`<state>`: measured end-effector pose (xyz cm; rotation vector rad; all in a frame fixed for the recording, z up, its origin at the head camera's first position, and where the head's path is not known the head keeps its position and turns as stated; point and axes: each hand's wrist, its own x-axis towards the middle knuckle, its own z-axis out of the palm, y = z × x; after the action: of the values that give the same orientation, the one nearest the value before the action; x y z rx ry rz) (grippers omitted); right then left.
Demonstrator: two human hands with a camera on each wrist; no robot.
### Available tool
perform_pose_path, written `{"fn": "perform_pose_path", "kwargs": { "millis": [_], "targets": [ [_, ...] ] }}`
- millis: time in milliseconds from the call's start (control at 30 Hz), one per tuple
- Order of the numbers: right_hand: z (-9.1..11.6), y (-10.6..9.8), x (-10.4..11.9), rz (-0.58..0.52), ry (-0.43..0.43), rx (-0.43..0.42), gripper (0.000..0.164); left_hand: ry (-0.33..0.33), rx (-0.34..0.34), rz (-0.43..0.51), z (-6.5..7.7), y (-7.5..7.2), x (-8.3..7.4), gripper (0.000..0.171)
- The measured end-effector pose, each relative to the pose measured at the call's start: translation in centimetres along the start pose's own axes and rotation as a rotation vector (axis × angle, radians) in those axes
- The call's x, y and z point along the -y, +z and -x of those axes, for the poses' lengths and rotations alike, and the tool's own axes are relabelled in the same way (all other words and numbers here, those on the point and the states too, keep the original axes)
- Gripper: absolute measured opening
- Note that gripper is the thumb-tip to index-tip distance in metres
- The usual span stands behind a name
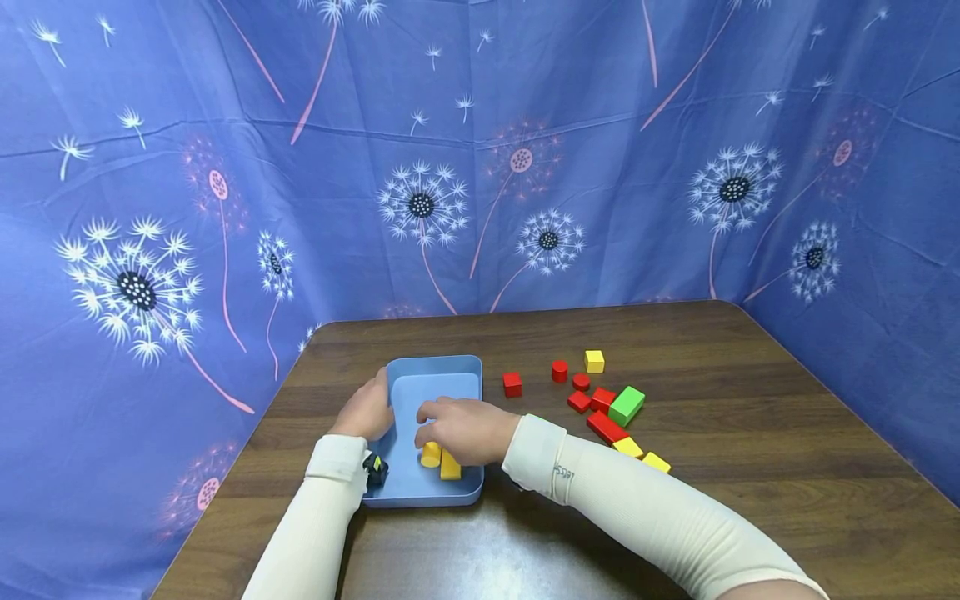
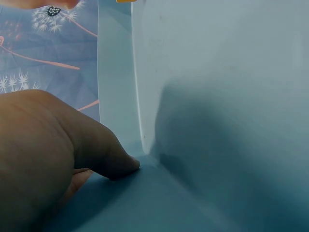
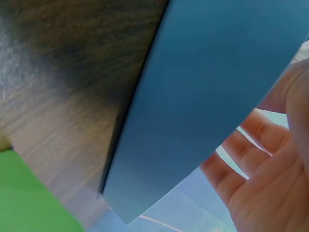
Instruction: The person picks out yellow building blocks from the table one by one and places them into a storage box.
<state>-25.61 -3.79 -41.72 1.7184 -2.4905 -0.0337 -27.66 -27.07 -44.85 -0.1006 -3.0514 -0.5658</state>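
A blue tray (image 1: 420,502) stands on the table in the head view. My left hand (image 1: 366,408) grips its left wall; in the left wrist view the thumb (image 2: 116,154) presses on the inner side while other fingers are outside. Over the tray's right part hovers my right hand (image 1: 468,429), its fingers loosely bent. Right below it in the tray lie a yellow cylinder (image 1: 431,455) and a yellow block (image 1: 450,467), partly hidden by the hand. In the right wrist view the fingers (image 3: 248,152) reach past the tray's wall (image 3: 193,96), with nothing visible between them.
Right of the tray, loose blocks lie on the wooden table (image 1: 750,433): a red cube (image 1: 512,384), a red cylinder (image 1: 559,372), a yellow cube (image 1: 594,361), a green block (image 1: 627,406), a long red block (image 1: 607,428) and several others. A blue patterned cloth (image 1: 480,167) hangs behind.
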Motion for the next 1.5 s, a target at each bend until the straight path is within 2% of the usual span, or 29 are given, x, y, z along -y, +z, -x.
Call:
{"fn": "perform_pose_path", "kwargs": {
  "millis": [333, 767, 967, 1100, 1333, 1500],
  "targets": [
    [0.2, -0.5, 0.1, -0.025, 0.027, 0.003, 0.043, -0.014, -0.008, 0.012, 0.1, 0.3, 0.1, 0.072],
    [0.6, -0.5, -0.2, -0.013, 0.03, -0.001, 0.038, -0.015, -0.004, 0.018, 0.3, 0.3, -0.1, 0.072],
    [1.2, -1.0, -0.4, -0.033, 0.059, 0.004, 0.043, -0.032, 0.002, 0.031, 0.5, 0.5, -0.1, 0.072],
    [1.6, -1.1, -1.0, -0.029, 0.064, -0.016, 0.045, -0.028, -0.009, 0.028, 0.4, 0.5, -0.1, 0.072],
    [2.0, -1.2, -2.3, 0.015, 0.028, -0.084, 0.035, -0.009, -0.022, 0.019, 0.2, 0.4, 0.0, 0.072],
    [2.6, -1.3, -2.8, 0.006, 0.051, -0.09, 0.033, -0.005, -0.028, 0.017, 0.1, 0.3, 0.1, 0.071]
  ]
}}
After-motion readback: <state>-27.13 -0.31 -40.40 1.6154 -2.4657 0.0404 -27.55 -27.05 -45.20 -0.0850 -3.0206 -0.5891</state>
